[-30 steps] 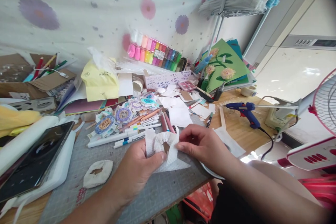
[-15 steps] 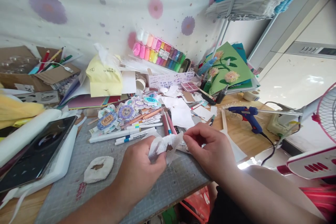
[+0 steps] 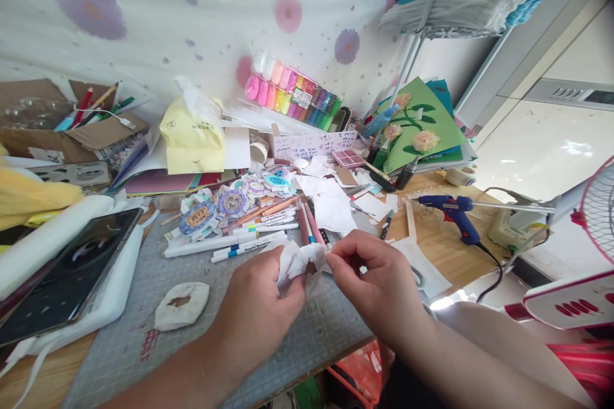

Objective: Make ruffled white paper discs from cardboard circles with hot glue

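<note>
Over the front of the grey cutting mat (image 3: 119, 307), my left hand (image 3: 261, 300) grips a small piece wrapped in white tissue paper (image 3: 300, 262), with a bit of brown showing at its middle. The thumb presses on its near side. My right hand (image 3: 371, 275) is closed in a pinch at the right edge of that tissue; its fingertips hold the loose thin edge. To the left on the mat lies a white tissue-covered ring (image 3: 192, 316) with a brown-edged hole, touched by neither hand.
Markers (image 3: 249, 246) and decorated paper pieces (image 3: 233, 203) crowd the mat behind my hands. A phone (image 3: 71, 275) lies at left. A blue glue gun (image 3: 451, 211) stands at right near a fan (image 3: 570, 300). A yellow tissue pack (image 3: 192, 137) sits behind.
My right hand has shifted slightly left, closer to the wrapped piece, and the loose tissue edge is drawn in nearer. My left hand keeps its grip. The view has moved slightly.
</note>
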{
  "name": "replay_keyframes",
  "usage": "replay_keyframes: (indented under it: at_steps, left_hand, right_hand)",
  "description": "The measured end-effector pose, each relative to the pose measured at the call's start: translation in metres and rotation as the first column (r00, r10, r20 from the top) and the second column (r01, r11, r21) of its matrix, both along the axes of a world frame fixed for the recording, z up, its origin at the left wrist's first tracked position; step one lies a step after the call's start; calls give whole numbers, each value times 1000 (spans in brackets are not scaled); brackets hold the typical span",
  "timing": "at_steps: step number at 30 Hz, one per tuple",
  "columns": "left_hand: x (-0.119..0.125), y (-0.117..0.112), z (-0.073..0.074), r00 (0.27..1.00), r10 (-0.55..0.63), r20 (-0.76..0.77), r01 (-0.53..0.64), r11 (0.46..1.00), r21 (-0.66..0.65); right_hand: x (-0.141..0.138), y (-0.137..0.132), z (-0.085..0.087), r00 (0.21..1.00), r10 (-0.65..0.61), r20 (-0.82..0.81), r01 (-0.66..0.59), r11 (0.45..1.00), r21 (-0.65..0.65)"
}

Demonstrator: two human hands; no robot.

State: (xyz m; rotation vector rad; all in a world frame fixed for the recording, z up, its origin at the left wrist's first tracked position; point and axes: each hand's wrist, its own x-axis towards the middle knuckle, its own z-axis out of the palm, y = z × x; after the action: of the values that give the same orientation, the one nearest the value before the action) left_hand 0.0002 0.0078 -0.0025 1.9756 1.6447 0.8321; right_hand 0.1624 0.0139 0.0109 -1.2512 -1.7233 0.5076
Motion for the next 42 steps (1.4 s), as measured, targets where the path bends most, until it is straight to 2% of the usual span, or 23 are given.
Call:
replay_keyframes:
  at_steps: [6, 11, 13, 15, 17, 20, 21, 23, 26, 28, 30, 35, 40, 42]
  left_hand:
    - [-1, -1, 2, 998, -49, -38, 49, 999, 0]
    - [-1, -3, 4, 992, -25, -123, 37, 995, 95]
    - [-2, -2, 4, 997, -13, -76, 19, 997, 75]
    - [-2, -1, 5, 996, -8, 87, 11, 999, -36]
    - [-2, 0, 5, 934, -1, 357, 74, 978, -193]
    - [-2, 1, 3, 709, 56, 703, 248, 914, -322]
    - [-2, 1, 3, 642, 73, 763, 291, 898, -330]
    - [-2, 0, 1, 558, 95, 824, 347, 876, -336]
    - [-2, -2, 0, 505, 80, 859, 413, 852, -322]
    - [-2, -2, 0, 507, 55, 860, 438, 843, -312]
    - [-2, -2, -2, 536, 34, 843, 437, 843, -312]
    - [-3, -1, -5, 606, 21, 795, 406, 852, -331]
    - [-5, -1, -2, 716, 9, 698, 307, 894, -327]
    - [-5, -2, 0, 733, 6, 681, 290, 902, -320]
  right_hand:
    - [-11, -2, -2, 999, -32, -27, 31, 999, -37]
    - [-18, -3, -6, 997, -71, -35, 68, 995, -75]
    - [-19, -4, -6, 998, -46, -43, 42, 996, -76]
    - [-16, -4, -3, 998, 30, -59, -34, 998, -58]
    - [-10, -2, 0, 987, 125, -105, -128, 991, -30]
    - [4, 5, 2, 933, 147, -329, -166, 986, -30]
    - [7, 7, 0, 893, 121, -433, -166, 984, -67]
    - [11, 11, -5, 795, 64, -603, -229, 952, -201]
    - [10, 12, -11, 710, 42, -703, -424, 822, -379]
    - [7, 10, -12, 702, 64, -709, -486, 771, -411]
    - [5, 8, -10, 737, 86, -670, -476, 769, -426]
    - [2, 7, -5, 878, 81, -472, -327, 821, -468]
    - [-5, 5, -7, 938, 19, -347, -178, 884, -431]
    - [-6, 4, -8, 945, 4, -328, -148, 898, -415]
